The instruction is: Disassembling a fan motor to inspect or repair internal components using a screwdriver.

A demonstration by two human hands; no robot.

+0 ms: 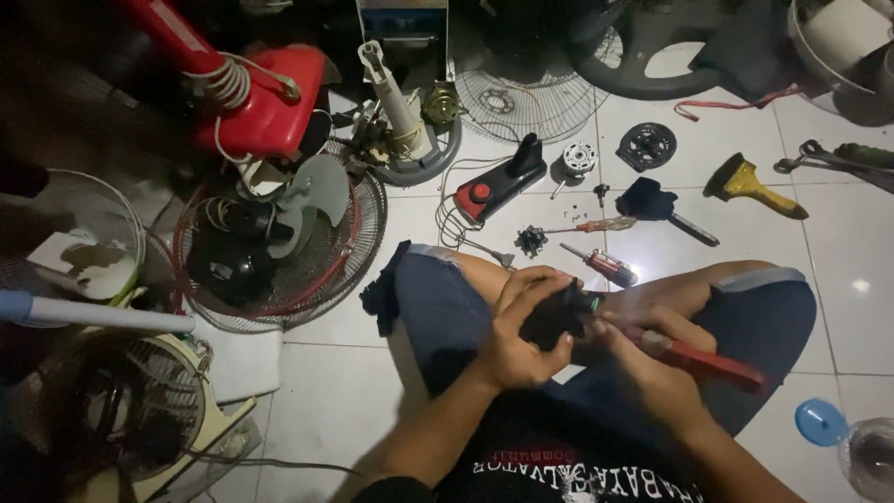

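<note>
**A:** What are the hands doing?

**B:** The person sits cross-legged on a white tile floor (354, 373). The left hand (521, 340) is closed around a small black part (554, 317), holding it over the lap. The right hand (643, 359) grips red-handled pliers (708, 363), whose nose meets the part's right end, beside a small green spot.

**A:** Which step does that look like?

**B:** My guess is mid-job: working something on the end of the part with the pliers. The contact point is dim and partly hidden by fingers, so I cannot tell exactly what the nose holds.

**A:** What does the next move call for?

**B:** Probably a steady left hand and a small, controlled twist or pull from the right.

**A:** What lies around?

**B:** Just beyond the hands, past the knees, lie two screwdrivers (601, 265), a small black gear piece (531, 240) and a black tool (656, 205). Further out are a black-and-red switch housing (498, 182), a small motor core (579, 158), a round black disc (646, 145) and a yellow-handled scraper (750, 184). Far to the left stand a red fan body (265, 102) and a fan guard (279, 247) with a grey blade inside. A cream fan (140, 401) sits near the left elbow. By the right elbow is a blue lid (819, 421).

**A:** And the room?

**B:** Dim and cluttered with fan parts; more wire guards (521, 93) lie at the far edge.
</note>
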